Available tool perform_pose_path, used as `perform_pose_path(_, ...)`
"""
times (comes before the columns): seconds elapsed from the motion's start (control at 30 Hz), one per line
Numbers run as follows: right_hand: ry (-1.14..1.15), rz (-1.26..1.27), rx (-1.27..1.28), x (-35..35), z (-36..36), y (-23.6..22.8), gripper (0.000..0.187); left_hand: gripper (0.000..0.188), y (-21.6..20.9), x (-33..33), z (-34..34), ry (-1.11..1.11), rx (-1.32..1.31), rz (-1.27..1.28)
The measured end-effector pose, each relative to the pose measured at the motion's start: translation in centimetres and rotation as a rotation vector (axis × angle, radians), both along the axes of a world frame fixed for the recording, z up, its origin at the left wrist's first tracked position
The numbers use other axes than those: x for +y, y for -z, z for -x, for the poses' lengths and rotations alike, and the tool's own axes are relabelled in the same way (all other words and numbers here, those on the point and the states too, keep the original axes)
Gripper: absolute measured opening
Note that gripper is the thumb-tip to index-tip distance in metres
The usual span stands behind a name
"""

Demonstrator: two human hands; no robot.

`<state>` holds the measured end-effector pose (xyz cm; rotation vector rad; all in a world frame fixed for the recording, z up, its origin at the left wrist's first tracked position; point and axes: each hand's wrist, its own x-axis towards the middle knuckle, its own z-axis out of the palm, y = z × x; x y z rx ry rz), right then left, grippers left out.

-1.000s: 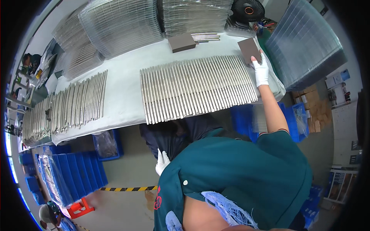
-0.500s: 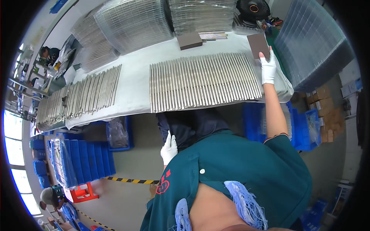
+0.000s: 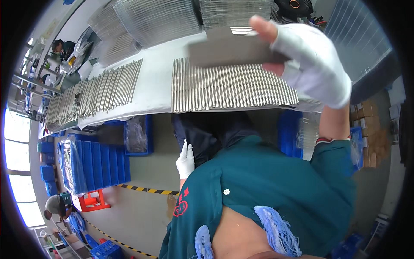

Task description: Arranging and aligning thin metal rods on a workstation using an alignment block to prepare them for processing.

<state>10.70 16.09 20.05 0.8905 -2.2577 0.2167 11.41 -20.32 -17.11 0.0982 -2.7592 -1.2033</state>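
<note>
My right hand (image 3: 321,64), in a white glove with bare fingertips, is raised close to the camera. Its thumb and fingers grip a flat brown rectangular block (image 3: 228,51), blurred by motion, above the table. Beneath it lies a wide row of slim metal rods (image 3: 233,93), side by side on the white-covered table (image 3: 157,80); the hand and block hide part of the row. A second brown block (image 3: 218,32) shows behind the held one. My left hand (image 3: 185,164), also gloved, hangs low beside my dark trousers, fingers stretched out and holding nothing.
More rods (image 3: 105,88) lie at the table's left. Stacked clear plastic trays (image 3: 157,23) line the back, with a black fan (image 3: 294,6) at the far right. Blue crates (image 3: 101,166) stand on the floor, left. Other people (image 3: 62,49) are in the left background.
My right hand has lifted from the table's right end and swung left and toward the camera, carrying the block over the rods. The left hand stays low by my trousers.
</note>
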Motion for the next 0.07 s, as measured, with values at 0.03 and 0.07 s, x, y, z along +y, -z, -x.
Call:
perform_pose_path(0.03,-0.247,-0.012,0.236,-1.7,0.8,-0.2,0.059,0.031,-1.2,0.6,-0.2,0.031,0.083,0.055)
perform_pose_path(0.07,-0.010,-0.103,0.057,-4.9,-3.3,-4.4,0.039,0.033,2.5,-1.3,-0.1,0.210,0.170,0.323)
